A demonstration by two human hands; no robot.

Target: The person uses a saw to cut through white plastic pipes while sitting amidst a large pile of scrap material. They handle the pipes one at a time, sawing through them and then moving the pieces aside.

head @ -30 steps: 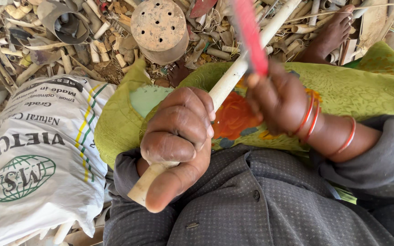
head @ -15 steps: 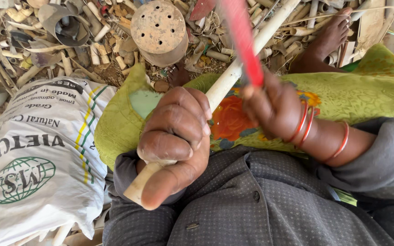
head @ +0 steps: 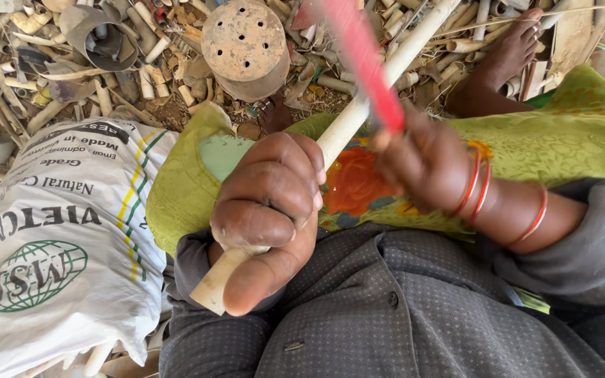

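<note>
Left hand (head: 267, 210): closed in a full fist around the pale stick (head: 348, 126), near its lower end.
Right hand (head: 425, 161): clenched on a red-handled tool (head: 362, 59), blurred, just above the left grip.
Stick: held slanted across the lap.
Beyond the grips: perforated clay pot (head: 245, 45); cut stick pieces (head: 92, 84).
Beside the left grip: white printed sack (head: 57, 238).

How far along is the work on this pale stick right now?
Already done, by the look of it: cut stick pieces litter the ground. In hand: the left hand grips the near end of the pale stick, which lies across the lap, while the right hand holds a red-handled tool against it. The tool is blurred, so its blade cannot be seen. Left: the stick beyond the tool looks whole and uncut.
</note>
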